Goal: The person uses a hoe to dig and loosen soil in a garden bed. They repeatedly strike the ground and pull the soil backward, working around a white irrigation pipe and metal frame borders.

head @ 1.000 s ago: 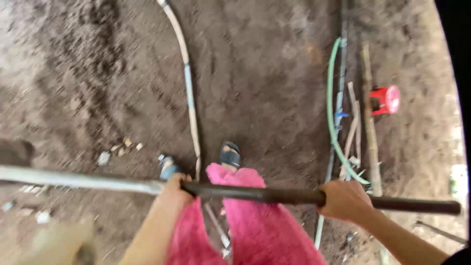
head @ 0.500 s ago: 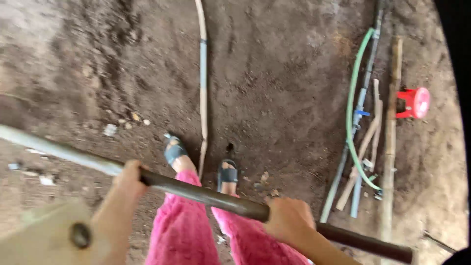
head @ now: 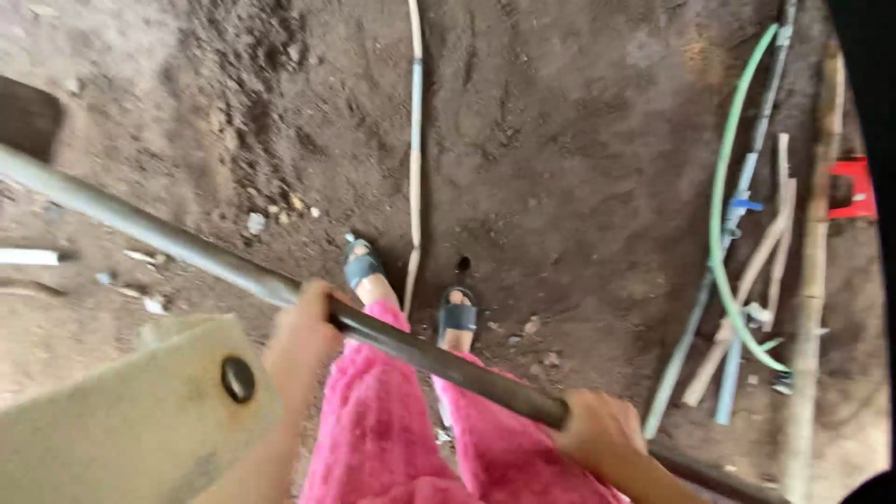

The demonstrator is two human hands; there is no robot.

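I look straight down at bare soil. A long metal bar runs from the upper left to the lower right across the view, pale grey at its left part and dark brown further right. My left hand is wrapped around it near the join of the two colours. My right hand grips the dark part lower right. Below the bar are my legs in pink trousers and my feet in blue sandals.
A thin cane lies on the soil ahead of my feet. At the right lie a green hose, pipes and wooden sticks, with a red object beyond. A pale board with a dark bolt is at lower left.
The bar has tilted from nearly level to sloping down to the right, and both hands have moved down and left with it. The view has shifted, so the red object sits nearer the right edge.
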